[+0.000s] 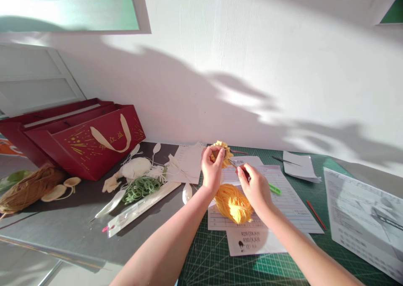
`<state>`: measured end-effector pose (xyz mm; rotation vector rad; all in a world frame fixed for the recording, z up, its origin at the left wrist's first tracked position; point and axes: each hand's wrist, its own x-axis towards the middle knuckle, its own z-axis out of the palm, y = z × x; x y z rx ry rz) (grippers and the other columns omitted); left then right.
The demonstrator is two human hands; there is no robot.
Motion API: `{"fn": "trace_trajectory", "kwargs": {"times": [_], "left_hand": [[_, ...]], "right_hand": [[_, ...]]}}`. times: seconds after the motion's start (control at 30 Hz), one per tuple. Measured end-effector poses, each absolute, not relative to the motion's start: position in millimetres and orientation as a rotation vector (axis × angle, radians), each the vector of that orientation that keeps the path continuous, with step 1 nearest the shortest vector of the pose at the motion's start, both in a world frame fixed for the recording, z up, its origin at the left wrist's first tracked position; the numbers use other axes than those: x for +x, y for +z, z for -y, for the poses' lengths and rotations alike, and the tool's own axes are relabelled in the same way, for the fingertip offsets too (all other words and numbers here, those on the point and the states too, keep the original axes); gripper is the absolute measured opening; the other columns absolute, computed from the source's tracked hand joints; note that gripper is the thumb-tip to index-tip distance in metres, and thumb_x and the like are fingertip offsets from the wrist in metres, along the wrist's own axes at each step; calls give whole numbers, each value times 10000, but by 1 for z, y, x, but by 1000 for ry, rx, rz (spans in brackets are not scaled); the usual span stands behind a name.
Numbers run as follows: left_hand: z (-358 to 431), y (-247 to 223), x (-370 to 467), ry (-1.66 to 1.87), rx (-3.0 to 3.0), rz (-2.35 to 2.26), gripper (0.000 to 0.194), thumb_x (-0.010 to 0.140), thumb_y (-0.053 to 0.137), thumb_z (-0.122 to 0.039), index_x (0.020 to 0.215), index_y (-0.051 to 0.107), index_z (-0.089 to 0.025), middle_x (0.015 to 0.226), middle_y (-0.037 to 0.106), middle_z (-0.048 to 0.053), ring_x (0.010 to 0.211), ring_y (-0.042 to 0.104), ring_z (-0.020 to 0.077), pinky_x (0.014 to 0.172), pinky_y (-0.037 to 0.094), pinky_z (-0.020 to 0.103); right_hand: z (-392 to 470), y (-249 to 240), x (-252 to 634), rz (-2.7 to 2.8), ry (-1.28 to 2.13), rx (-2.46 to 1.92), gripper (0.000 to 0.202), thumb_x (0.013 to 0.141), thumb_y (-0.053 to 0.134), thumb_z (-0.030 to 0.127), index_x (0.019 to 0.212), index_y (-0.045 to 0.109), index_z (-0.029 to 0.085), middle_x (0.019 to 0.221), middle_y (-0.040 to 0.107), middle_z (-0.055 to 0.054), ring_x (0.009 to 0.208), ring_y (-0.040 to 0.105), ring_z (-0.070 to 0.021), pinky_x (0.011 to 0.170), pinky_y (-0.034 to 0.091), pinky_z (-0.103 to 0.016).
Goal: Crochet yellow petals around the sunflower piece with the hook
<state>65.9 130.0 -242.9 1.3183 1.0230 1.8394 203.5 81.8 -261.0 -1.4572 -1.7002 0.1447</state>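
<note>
Near yellow yarn, left grip holds frilly piece (right grip: tool).

By the dark tabletop, red paper bags, brown yarn, green yarn and a long flat packet are borne. Its right part is covered by a green gridded mat, where printed sheets and a red stick are laid.

We are holding up a frilly yellow piece with a brown middle, partly hidden by our grip. We are slanting a thin metallic tool toward its edge, the tip being unclear. Loosely wound yellow yarn is lying below, nearer us.
</note>
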Motion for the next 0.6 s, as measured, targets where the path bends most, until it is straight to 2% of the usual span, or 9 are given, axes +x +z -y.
{"fn": "trace_trajectory", "kwargs": {"times": [0.3, 0.6], "left_hand": [[-130, -243, 67, 1817, 1337, -1000, 210, 968, 648, -334, 1083, 680, -161, 1099, 699, 74, 920, 682, 204, 811, 590, 403], [-128, -242, 67, 1796, 1285, -953, 243, 970, 645, -325, 1159, 668, -173, 1181, 685, 90, 971, 682, 218, 832, 594, 418]], "right_hand": [[-80, -263, 202, 1686, 94, -1505, 358, 1015, 440, 465, 815, 611, 222, 678, 700, -26, 593, 629, -186, 574, 371, -274], [-79, -263, 199, 1705, -3, -1510, 382, 1024, 422, 449, 785, 617, 225, 605, 665, -14, 496, 572, -167, 511, 312, -272]]}}
